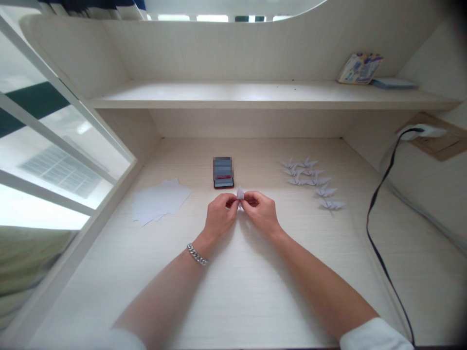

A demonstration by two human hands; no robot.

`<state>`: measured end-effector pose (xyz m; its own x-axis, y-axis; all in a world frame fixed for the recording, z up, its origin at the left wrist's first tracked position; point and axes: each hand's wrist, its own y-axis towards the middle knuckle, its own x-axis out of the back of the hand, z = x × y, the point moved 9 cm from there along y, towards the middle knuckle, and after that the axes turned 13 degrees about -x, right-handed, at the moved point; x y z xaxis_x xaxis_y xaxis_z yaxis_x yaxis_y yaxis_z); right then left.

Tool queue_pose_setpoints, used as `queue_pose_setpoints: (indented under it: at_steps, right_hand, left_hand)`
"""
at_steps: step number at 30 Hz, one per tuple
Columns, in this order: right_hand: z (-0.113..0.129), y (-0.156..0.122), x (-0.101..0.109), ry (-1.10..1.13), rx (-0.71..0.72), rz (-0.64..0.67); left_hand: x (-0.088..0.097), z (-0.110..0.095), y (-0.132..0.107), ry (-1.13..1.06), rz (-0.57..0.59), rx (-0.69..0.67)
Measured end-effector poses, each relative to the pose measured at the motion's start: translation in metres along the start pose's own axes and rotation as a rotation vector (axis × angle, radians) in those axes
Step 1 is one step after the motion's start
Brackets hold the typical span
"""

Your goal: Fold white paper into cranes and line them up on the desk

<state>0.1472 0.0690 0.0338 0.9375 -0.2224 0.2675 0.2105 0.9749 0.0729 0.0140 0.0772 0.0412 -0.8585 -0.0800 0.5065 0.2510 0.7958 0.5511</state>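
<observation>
White paper, creased small: the folded piece (240, 194) is at mid-worktop, gripped at its two sides; whether its underside touches the worktop (233, 296) cannot be told.

Hold, left to right. Left hand (221, 211): thumb and fingertips pinched on the near side of the paper, chain bracelet (197, 254) at the wrist. Right hand (260, 210): matching pinch opposite, the two nearly meeting.

Handling (estimate): almost weightless; stiff along stacked creases, limp where single-ply. Low slip risk, dry. Points likely to bend or tear if tugged; best hold is a light fingertip pinch on thick folded layers, tips left free.

Surface and room, left to right. Railing (43, 119) at the left edge, greenish fabric (32, 265) beyond it. Loose white sheets (160, 200), overlapping, flat. Phone (223, 180) just beyond the hands, screen blurred out. Shelf (219, 91) spans the back, above the worktop. Folded paper birds (330, 204), rough rows, apart from the right hand. Leaning booklet (360, 68) and flat bluish book (394, 83) at the shelf's right end. Black cord (375, 253) runs down from a wall socket plate (443, 146).
</observation>
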Motion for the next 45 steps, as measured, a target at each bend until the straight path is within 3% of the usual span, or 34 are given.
queue_pose_setpoints:
  at_steps: [14, 29, 45]
  right_hand:
    - [-0.001, -0.001, 0.000, 0.024, 0.006, -0.019]
    - [-0.002, -0.001, -0.002, 0.041, 0.000, 0.017]
    - [-0.006, -0.001, -0.001, 0.086, -0.020, -0.011]
  left_hand:
    - [0.004, -0.012, 0.003, 0.071, -0.010, -0.077]
    - [0.001, -0.003, 0.000, -0.050, -0.016, 0.002]
    - [0.005, -0.002, 0.000, -0.073, -0.085, -0.037]
